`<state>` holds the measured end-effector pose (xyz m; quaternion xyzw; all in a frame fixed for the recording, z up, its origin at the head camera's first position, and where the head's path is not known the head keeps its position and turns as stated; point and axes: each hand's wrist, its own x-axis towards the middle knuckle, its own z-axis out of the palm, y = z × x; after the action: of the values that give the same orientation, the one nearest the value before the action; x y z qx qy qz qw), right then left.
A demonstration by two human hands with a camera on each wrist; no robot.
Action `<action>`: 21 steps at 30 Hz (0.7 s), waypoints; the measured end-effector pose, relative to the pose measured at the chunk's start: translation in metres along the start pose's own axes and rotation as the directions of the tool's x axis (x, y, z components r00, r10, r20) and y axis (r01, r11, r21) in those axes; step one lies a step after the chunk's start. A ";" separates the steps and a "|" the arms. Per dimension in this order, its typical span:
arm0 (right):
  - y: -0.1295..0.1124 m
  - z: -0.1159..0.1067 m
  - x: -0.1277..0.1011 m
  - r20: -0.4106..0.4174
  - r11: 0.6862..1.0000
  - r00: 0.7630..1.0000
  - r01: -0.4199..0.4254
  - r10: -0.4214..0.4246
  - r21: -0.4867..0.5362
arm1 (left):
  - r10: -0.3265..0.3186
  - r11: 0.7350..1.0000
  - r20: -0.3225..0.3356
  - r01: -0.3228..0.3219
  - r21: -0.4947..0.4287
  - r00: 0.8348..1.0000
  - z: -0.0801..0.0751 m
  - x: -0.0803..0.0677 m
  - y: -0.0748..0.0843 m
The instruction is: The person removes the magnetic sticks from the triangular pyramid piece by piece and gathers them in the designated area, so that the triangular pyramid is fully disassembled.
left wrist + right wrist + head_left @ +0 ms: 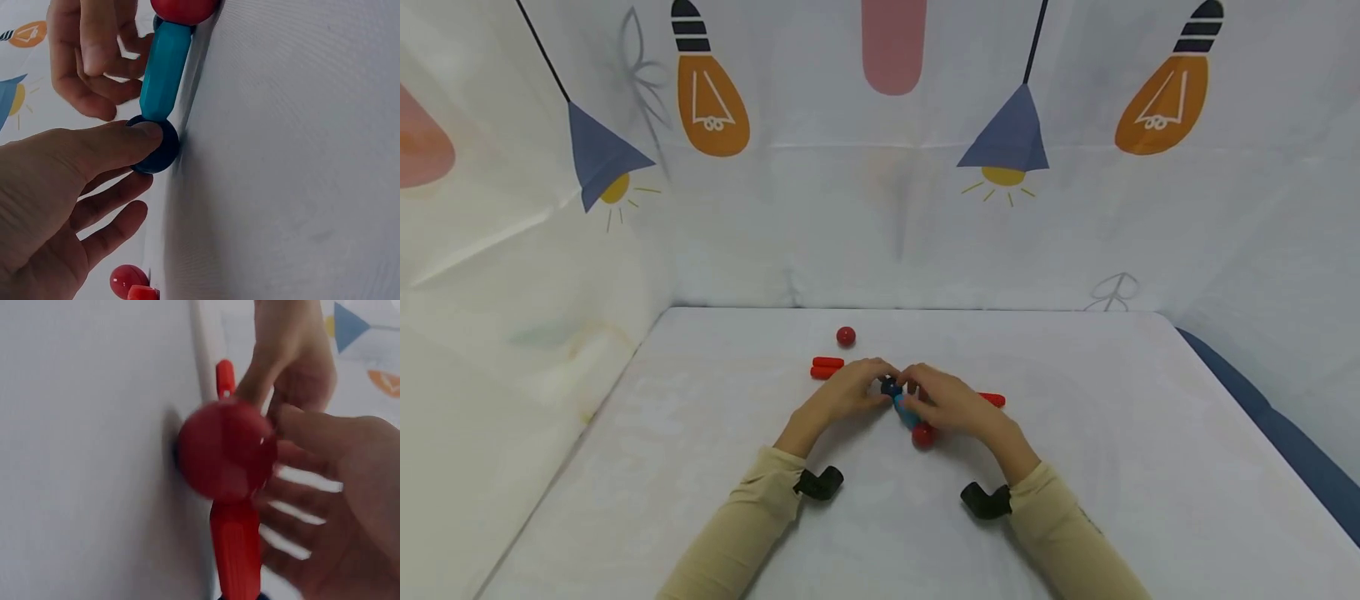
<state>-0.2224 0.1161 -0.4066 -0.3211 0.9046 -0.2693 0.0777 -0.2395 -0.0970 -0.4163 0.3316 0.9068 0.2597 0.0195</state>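
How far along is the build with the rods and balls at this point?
Early stage, it seems. Done: a teal rod sits between a dark blue ball and a red ball. In hand: the left hand pinches the blue ball, the right hand rests over the rod. Left: a loose red ball and red rods lie unused on the table.

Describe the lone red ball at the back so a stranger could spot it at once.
On the white table, look past both hands toward the back wall. The red ball sits alone behind two red sticks; unlike the other red ball, it joins no stick.
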 end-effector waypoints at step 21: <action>-0.014 0.010 -0.002 0.161 1.000 0.987 -0.021 0.020 0.005 | -0.073 0.976 -0.248 0.121 0.183 0.966 -0.004 0.006 -0.007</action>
<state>-0.2102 0.1036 -0.4074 -0.3320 0.8978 -0.2447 0.1542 -0.2495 -0.0996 -0.4155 0.2531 0.9389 0.2057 -0.1103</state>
